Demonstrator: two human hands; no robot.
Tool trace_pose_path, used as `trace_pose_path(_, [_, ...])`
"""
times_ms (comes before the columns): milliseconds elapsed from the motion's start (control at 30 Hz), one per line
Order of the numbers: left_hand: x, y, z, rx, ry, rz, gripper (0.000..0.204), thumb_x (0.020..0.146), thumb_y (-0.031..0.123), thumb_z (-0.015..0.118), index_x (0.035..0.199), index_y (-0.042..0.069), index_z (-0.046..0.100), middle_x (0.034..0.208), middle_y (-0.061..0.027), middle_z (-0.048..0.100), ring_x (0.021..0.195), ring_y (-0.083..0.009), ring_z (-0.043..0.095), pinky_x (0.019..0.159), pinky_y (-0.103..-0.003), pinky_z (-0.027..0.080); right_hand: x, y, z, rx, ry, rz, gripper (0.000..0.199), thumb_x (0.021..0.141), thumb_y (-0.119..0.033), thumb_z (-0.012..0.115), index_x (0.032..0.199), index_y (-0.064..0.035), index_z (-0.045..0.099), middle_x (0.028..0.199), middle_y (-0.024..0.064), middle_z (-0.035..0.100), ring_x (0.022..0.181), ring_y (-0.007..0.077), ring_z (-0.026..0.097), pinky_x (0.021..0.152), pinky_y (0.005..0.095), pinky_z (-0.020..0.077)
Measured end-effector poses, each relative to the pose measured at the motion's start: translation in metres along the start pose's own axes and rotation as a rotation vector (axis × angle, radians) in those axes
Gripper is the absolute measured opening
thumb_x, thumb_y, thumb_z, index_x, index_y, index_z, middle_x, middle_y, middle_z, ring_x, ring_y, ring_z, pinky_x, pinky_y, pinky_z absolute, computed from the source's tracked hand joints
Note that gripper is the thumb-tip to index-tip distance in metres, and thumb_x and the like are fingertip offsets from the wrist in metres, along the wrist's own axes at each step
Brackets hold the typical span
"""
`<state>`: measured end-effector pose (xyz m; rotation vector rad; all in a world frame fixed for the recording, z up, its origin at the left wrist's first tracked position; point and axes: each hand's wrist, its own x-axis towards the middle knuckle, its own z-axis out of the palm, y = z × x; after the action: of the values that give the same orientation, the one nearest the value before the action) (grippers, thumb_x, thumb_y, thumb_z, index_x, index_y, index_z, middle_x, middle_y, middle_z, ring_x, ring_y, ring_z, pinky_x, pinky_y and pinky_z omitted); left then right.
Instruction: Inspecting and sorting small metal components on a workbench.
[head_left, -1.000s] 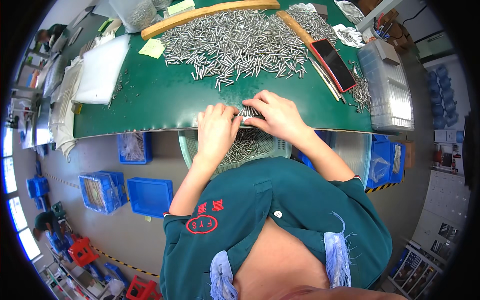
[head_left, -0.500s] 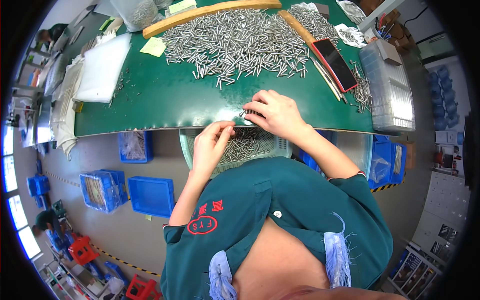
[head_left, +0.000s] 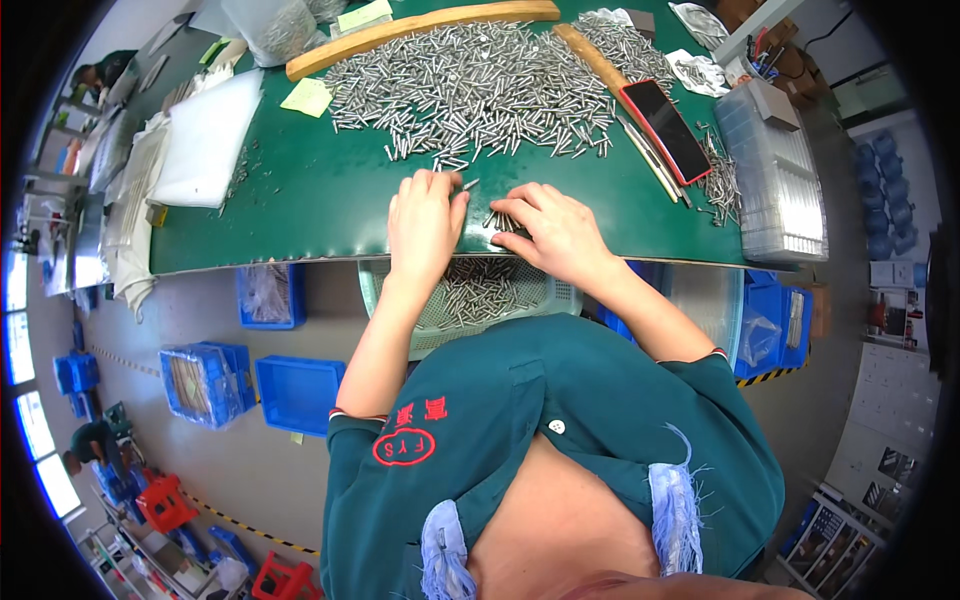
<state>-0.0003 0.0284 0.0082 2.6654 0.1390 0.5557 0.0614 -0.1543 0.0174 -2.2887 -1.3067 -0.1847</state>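
Note:
A big heap of small silver metal pins covers the far part of a green mat. My left hand lies flat on the mat near its front edge, fingers together, with one loose pin at its fingertips. My right hand rests beside it, fingers curled over a small bunch of pins. Just below the table edge, under both wrists, a pale green basket holds many more pins.
Two wooden strips border the heap. A dark phone in a red case and a clear plastic tray lie to the right, white foam sheets to the left. Blue bins stand on the floor.
My left hand came up from over the basket onto the mat and now lies flat beside my right hand. My right hand stayed on the mat, over the bunch of pins.

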Motion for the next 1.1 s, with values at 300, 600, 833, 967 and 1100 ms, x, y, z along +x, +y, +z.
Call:
trace_pose_path(300, [-0.017, 0.016, -0.007, -0.101, -0.136, 0.018, 0.010, 0.083, 0.018, 0.064, 0.083, 0.008, 0.066, 0.082, -0.0081, 0.058, 0.082, -0.0280, 0.055, 0.072, -0.041, 0.046, -0.005, 0.001, -0.001, 0.100, -0.047, 0.059, 0.038, 0.075, -0.024, 0.072, 0.108, -0.0092, 0.061, 0.098, 0.0049, 0.056, 0.090, 0.0233, 0.059, 0.076, 0.0360, 0.0494])
trace_pose_path(600, [-0.049, 0.021, -0.029, -0.779, -0.299, -0.356, 0.018, 0.092, 0.015, 0.057, 0.101, 0.003, 0.068, 0.085, -0.0042, 0.066, 0.071, -0.0116, 0.058, 0.064, -0.026, 0.046, 0.005, -0.004, 0.008, -0.043, 0.011, 0.003, 0.020, 0.078, -0.028, 0.070, 0.094, -0.0156, 0.066, 0.089, 0.0005, 0.056, 0.079, 0.0177, 0.059, 0.064, 0.0322, 0.0501])
trace_pose_path(833, [-0.067, 0.004, 0.004, -1.965, -0.766, -1.001, 0.043, 0.097, 0.021, 0.049, 0.128, -0.009, 0.046, 0.122, -0.0232, 0.057, 0.112, -0.0292, 0.059, 0.098, -0.040, 0.048, -0.002, -0.001, -0.002, 0.035, -0.040, -0.108, 0.016, 0.077, -0.024, 0.070, 0.090, -0.0153, 0.066, 0.087, -0.0003, 0.057, 0.078, 0.0189, 0.058, 0.065, 0.0327, 0.0496])
trace_pose_path(967, [-0.061, -0.005, 0.022, -2.128, -0.856, -1.087, 0.026, 0.093, 0.010, 0.051, 0.111, -0.007, 0.054, 0.108, -0.0221, 0.062, 0.103, -0.0334, 0.062, 0.097, -0.047, 0.049, -0.013, -0.007, -0.006, 0.072, -0.117, -0.154, 0.017, 0.077, -0.023, 0.070, 0.091, -0.0144, 0.066, 0.090, -0.0005, 0.058, 0.080, 0.0195, 0.058, 0.069, 0.0334, 0.0499])
trace_pose_path(1100, [-0.056, 0.007, 0.021, -2.045, -0.813, -0.967, 0.025, 0.094, 0.013, 0.053, 0.111, -0.006, 0.055, 0.100, -0.0167, 0.065, 0.093, -0.0259, 0.066, 0.087, -0.038, 0.056, -0.019, -0.013, -0.019, 0.115, -0.168, -0.125, 0.025, 0.078, -0.023, 0.069, 0.101, -0.0146, 0.066, 0.096, 0.0005, 0.060, 0.087, 0.0202, 0.059, 0.073, 0.0328, 0.0504])
